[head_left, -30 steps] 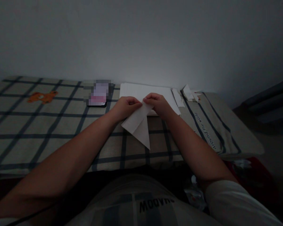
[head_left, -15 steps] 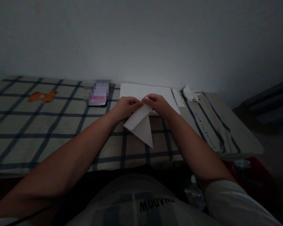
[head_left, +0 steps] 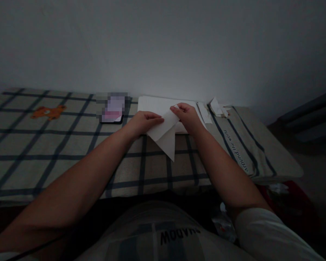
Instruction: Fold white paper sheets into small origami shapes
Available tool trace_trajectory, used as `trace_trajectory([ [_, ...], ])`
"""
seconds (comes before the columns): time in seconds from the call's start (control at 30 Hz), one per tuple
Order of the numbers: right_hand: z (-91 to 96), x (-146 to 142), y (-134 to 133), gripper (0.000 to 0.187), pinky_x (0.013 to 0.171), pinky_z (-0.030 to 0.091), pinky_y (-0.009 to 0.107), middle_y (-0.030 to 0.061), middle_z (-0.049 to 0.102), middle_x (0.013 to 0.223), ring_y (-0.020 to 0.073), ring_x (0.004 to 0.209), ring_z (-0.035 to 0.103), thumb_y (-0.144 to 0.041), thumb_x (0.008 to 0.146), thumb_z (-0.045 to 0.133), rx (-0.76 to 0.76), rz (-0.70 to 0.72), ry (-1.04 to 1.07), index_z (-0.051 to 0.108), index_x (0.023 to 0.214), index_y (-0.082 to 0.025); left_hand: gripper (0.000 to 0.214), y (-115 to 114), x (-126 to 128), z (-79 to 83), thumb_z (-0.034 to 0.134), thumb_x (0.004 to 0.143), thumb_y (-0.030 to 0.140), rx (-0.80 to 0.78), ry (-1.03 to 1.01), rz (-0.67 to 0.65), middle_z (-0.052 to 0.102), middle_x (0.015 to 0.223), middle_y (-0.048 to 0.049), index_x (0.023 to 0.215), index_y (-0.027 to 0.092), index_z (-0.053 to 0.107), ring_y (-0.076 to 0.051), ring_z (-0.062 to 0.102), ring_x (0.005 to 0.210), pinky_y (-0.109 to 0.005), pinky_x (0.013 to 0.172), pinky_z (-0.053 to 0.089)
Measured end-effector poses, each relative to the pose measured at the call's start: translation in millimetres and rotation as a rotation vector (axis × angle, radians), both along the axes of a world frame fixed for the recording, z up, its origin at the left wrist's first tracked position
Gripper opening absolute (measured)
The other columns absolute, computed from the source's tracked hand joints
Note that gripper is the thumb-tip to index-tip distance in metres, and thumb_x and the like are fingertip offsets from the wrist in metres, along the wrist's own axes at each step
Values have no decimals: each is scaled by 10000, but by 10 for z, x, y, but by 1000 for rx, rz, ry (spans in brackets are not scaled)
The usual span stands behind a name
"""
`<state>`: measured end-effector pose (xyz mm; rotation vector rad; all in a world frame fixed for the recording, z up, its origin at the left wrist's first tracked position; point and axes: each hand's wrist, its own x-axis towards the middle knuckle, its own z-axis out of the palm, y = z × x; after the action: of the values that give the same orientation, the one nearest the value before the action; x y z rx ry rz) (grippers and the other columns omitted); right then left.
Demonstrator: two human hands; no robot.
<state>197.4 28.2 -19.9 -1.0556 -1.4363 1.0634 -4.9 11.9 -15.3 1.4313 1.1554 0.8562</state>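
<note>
Both hands pinch a folded white paper (head_left: 165,134) held just above the checked cloth (head_left: 70,145), its point hanging down toward the person. L hand (head_left: 142,122) has fingers closed on the left edge, R hand (head_left: 188,116) nips the top corner w/ fingertips. Behind: stack of white sheets (head_left: 154,103), paper scraps (head_left: 216,108) to the right, blurred phone (head_left: 112,108) to the left.

Dim light is holding throughout. A plain grey-white wall (head_left: 163,43) is filling the far half, glowing palest low at its middle. A beige cloth with dark blue check lines (head_left: 57,145) is covering the wide flat surface against it. At far right, a dark piece of furniture (head_left: 309,116) is standing over a shadowed grey floor (head_left: 317,170).
</note>
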Motion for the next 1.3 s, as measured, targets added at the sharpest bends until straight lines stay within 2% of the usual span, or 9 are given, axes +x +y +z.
trace_trajectory([
  [0.17, 0, 6, 0, 353, 566, 442, 256, -17, 539, 720, 113, 642, 504, -528, 764, 732, -48, 64, 47, 593, 794, -205, 378, -6, -9, -4, 806, 660, 425, 52, 27, 55, 745, 851, -80, 918, 151, 769, -161, 619, 675, -265, 592, 464],
  [0.3, -10, 16, 3, 390, 561, 448, 257, -3, 587, 754, 112, 643, 536, -527, 724, 782, -108, 125, 42, 612, 814, -188, 368, -11, -11, 6, 786, 686, 413, 85, 16, 93, 746, 863, -83, 928, 137, 757, -152, 616, 674, -253, 588, 455],
  [0.47, -37, 24, 24, 373, 566, 450, 255, 3, 615, 744, 115, 648, 547, -497, 696, 806, -92, 114, 34, 636, 794, -181, 335, 2, -19, -9, 774, 709, 401, 117, 37, 76, 745, 854, -76, 921, 142, 758, -142, 606, 663, -238, 567, 440],
  [0.73, -44, 27, 34, 350, 571, 437, 250, -3, 615, 738, 112, 651, 538, -476, 707, 796, -84, 102, 48, 632, 806, -184, 294, 0, -16, 5, 766, 729, 398, 54, 10, 57, 740, 823, -64, 895, 155, 768, -144, 607, 643, -248, 562, 454],
  [1.03, -26, 10, 18, 320, 579, 439, 256, 0, 618, 746, 113, 655, 539, -437, 702, 799, -92, 123, 79, 631, 797, -181, 263, 23, -28, -8, 805, 672, 376, -53, -104, 27, 714, 753, -43, 803, 156, 744, -143, 609, 627, -253, 566, 459],
  [1.2, -26, 7, 0, 320, 587, 442, 258, -4, 610, 737, 113, 650, 532, -449, 720, 787, -90, 150, 37, 634, 807, -182, 251, 32, -56, -20, 801, 647, 366, -53, -80, 37, 669, 690, -21, 766, 161, 719, -124, 558, 568, -240, 521, 404],
  [1.3, -13, -9, -24, 319, 589, 440, 255, -8, 603, 738, 108, 647, 523, -451, 729, 781, -78, 173, 32, 629, 807, -182, 253, 6, -61, 7, 768, 684, 392, -46, -79, 44, 672, 713, -24, 796, 171, 718, -132, 569, 579, -238, 514, 398],
])
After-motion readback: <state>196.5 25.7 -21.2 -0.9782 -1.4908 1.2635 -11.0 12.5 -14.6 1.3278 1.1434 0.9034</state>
